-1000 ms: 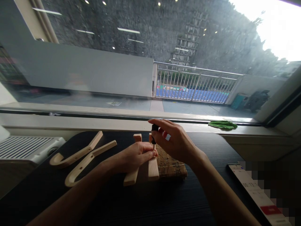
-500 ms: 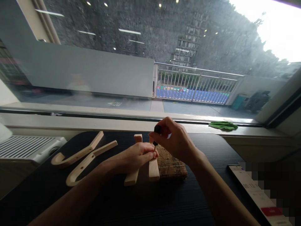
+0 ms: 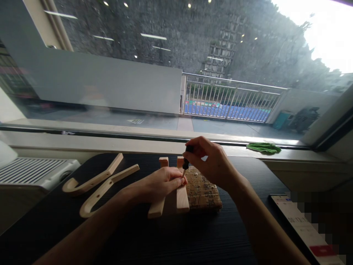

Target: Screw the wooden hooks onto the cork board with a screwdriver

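My right hand [image 3: 213, 165] is closed around a small black-handled screwdriver [image 3: 187, 156], held upright with its tip down on a wooden slat [image 3: 182, 197]. My left hand [image 3: 160, 183] pinches at the screwdriver's tip and rests on the slats; whatever small thing it pinches is hidden. A second wooden slat [image 3: 156, 209] lies beside the first. Both slats lie against a brown cork-like block [image 3: 204, 193] on the black table [image 3: 171, 243].
Two curved J-shaped wooden pieces [image 3: 93, 180] [image 3: 106, 189] lie at the table's left. A phone [image 3: 303, 228] sits at the right edge. A green cloth [image 3: 263, 148] lies on the window sill. A white radiator [image 3: 30, 171] stands at the left.
My right hand has turned on the screwdriver, its fingers curling from spread over the handle to wrapped round it. My left hand and the wooden pieces stay in place.
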Action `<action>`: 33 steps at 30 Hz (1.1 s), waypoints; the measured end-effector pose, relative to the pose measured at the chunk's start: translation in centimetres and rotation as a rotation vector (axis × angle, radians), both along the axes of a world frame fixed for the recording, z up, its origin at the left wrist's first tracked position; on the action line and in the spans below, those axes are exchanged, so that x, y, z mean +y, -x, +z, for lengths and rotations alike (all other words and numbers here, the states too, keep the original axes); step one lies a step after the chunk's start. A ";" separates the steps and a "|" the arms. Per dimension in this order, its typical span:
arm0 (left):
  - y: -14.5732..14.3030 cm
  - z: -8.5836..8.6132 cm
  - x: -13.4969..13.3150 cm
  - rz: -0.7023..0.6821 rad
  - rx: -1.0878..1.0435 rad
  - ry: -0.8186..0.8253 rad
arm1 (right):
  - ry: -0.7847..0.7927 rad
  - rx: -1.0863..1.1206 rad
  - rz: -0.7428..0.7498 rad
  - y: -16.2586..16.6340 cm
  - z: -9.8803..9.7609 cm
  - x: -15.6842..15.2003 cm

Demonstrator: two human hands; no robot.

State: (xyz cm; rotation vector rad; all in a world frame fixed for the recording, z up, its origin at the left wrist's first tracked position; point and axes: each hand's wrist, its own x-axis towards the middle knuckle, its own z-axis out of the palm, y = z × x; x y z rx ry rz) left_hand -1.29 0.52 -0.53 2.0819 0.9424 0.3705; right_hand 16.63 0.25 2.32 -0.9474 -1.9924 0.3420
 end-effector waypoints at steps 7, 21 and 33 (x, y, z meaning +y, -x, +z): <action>-0.1 -0.6 0.2 0.043 0.036 -0.022 | 0.006 0.043 -0.015 1.0 -0.1 -0.4; 0.3 -0.1 0.3 0.096 -0.011 0.025 | -0.014 -0.038 0.088 0.4 0.3 -0.5; 0.0 -1.0 0.9 0.128 -0.076 0.003 | -0.022 -0.011 0.126 0.6 0.2 -0.4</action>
